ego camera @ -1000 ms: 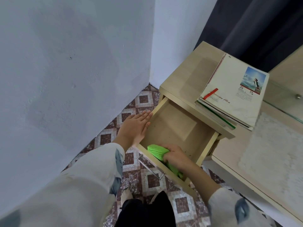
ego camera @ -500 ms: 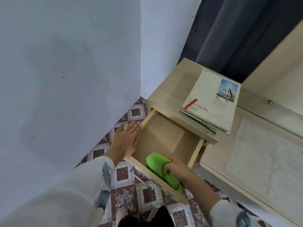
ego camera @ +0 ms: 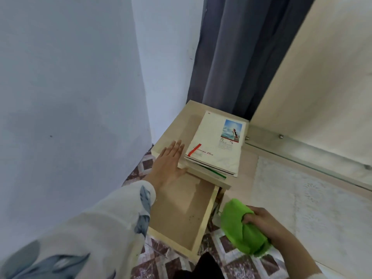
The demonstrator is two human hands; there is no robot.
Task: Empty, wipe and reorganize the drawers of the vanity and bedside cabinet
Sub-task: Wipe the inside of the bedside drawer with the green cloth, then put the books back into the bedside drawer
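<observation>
Drawer [ego camera: 181, 216] open, bare, a few dark specks by its right wall. Right hand [ego camera: 263, 220] grasps green cloth [ego camera: 235, 224] just right of the drawer, outside it. Left hand [ego camera: 171, 164] flat, fingers straight, behind the drawer, touching book stack [ego camera: 215, 146]. Judgement: wipe finishing; next, restock the books, needing both hands.

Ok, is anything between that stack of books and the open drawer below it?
Only the left arm: the left hand lies flat on the cabinet top beside the books, forearm crossing the left of the drawer. It holds only specks; the right hand grips the green cloth outside it.
</observation>
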